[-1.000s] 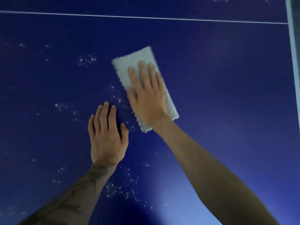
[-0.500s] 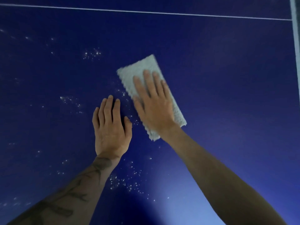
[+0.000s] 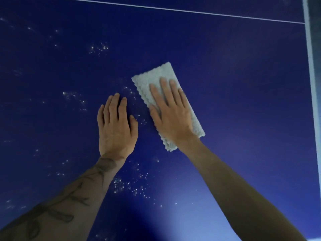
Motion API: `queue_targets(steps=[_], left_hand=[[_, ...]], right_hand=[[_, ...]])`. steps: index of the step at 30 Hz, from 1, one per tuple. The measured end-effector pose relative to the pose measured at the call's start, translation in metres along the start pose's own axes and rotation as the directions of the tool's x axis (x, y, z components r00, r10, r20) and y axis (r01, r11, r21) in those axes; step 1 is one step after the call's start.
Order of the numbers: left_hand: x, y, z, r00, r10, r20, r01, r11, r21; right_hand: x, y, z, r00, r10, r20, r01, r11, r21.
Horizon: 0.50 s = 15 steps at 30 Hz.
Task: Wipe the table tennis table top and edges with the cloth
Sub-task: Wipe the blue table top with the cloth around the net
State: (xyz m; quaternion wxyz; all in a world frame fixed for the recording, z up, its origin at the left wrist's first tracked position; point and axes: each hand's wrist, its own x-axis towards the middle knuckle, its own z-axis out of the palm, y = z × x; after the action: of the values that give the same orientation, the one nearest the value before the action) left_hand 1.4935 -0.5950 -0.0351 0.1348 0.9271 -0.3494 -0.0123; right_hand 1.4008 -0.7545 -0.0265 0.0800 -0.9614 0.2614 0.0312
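The dark blue desk (image 3: 243,84) fills the view, with a thin white line (image 3: 173,9) across its far part and a white band (image 3: 311,66) down its right edge. A pale folded cloth (image 3: 156,73) with scalloped edges lies flat and slanted, right of centre. The right hand (image 3: 172,117) presses on it, fingers straight. The left hand (image 3: 115,126) lies flat on bare desk just beside the cloth, holding nothing. White specks (image 3: 99,47) dot the left side.
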Motion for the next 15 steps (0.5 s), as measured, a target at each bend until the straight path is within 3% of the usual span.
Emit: queue_targets(steps=[4,7,9,13,15], left_hand=[[0.000,0.001,-0.001,1.000,-0.012,0.000,0.012,1.000,-0.024],[-0.001,0.002,-0.001,1.000,-0.011,0.002,0.011,1.000,-0.021],[-0.001,0.001,-0.002,1.000,-0.005,0.004,0.005,1.000,-0.014],[0.000,0.003,-0.004,1.000,-0.011,0.023,0.012,0.999,-0.039],[0.000,0.004,-0.005,0.999,-0.016,0.035,0.018,0.999,-0.047]], right_hand=[[-0.002,0.051,-0.013,0.959,0.285,-0.004,-0.285,0.958,0.033],[0.031,0.062,-0.020,0.930,0.366,-0.021,-0.365,0.930,0.042],[0.041,0.043,-0.020,0.952,0.305,-0.004,-0.304,0.951,0.062],[-0.009,0.014,-0.005,0.999,-0.049,0.025,0.049,0.999,-0.002],[-0.034,0.029,-0.005,0.996,-0.076,0.041,0.076,0.997,0.003]])
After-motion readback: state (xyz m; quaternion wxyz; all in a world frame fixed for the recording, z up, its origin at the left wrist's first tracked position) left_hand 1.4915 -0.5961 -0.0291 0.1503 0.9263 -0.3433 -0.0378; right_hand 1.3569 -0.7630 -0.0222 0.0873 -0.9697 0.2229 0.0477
